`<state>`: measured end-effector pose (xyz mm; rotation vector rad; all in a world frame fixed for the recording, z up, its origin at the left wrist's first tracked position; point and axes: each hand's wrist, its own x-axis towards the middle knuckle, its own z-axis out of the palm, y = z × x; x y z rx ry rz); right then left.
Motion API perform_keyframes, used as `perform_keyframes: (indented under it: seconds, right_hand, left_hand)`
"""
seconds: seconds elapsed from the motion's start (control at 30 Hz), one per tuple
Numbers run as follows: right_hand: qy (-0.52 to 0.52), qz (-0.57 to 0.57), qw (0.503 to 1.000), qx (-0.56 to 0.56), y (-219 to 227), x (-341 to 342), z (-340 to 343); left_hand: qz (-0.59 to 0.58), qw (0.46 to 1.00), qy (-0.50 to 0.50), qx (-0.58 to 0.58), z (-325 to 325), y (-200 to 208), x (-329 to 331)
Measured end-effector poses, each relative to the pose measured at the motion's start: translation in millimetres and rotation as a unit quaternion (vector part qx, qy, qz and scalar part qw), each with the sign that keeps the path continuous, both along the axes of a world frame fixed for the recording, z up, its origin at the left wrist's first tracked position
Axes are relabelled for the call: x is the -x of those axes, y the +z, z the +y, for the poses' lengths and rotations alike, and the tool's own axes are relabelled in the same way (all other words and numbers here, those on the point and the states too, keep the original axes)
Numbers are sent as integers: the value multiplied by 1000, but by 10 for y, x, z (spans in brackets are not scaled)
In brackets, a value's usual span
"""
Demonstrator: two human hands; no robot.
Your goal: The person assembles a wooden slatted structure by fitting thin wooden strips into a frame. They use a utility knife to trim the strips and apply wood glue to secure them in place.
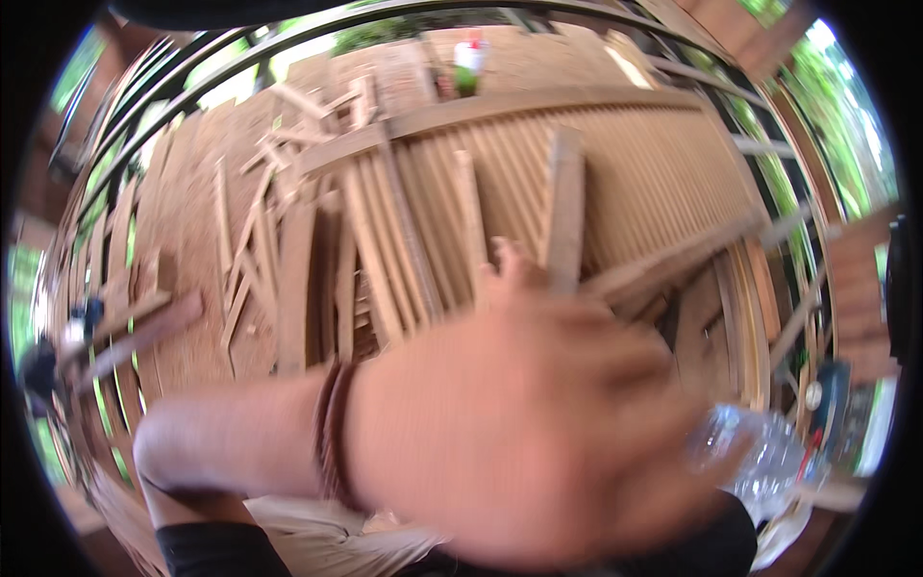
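Observation:
My left hand [538, 413] is large and smeared by motion in the middle of the view. It reaches across from the left, with a brown cord bracelet [332, 438] at the wrist. What its blurred fingers do does not show. Behind it, a few fingertips of my right hand [516, 269] stick out; the rest is covered. They are at the lower end of a thin wooden strip [471, 207]; whether they grip it cannot be made out. Just right of them a wider wooden board [563, 202] lies over a slatted wooden panel [654, 173].
Loose wooden sticks [260, 231] lie scattered on the wooden floor [187, 231] at left. A clear plastic bottle [760, 452] is at lower right, beside a teal tool [829, 399]. A green and white bottle [468, 65] stands at the back, before dark metal railings [279, 43].

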<state>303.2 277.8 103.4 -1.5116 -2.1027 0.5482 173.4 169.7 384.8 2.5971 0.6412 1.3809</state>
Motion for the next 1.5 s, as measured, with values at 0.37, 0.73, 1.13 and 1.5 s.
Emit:
perform_keyframes:
  seconds: [0.37,0.73,1.13,1.5]
  right_hand:
    - [172,-99,954,-225,440,1557,2249]
    - [186,-659,650,-330,117,2569,4276]
    - [138,-691,640,-307,-10,2359,4558]
    - [84,-388,903,-164,839,1620,3962]
  left_hand:
    - [225,737,411,488,-1318,-1898,2793]
    - [-309,445,522,659,-3090,-2636,2140]
    - [-315,387,557,664,-3247,-2484,2166]
    - [-77,576,556,595,-2435,-2356,2817]
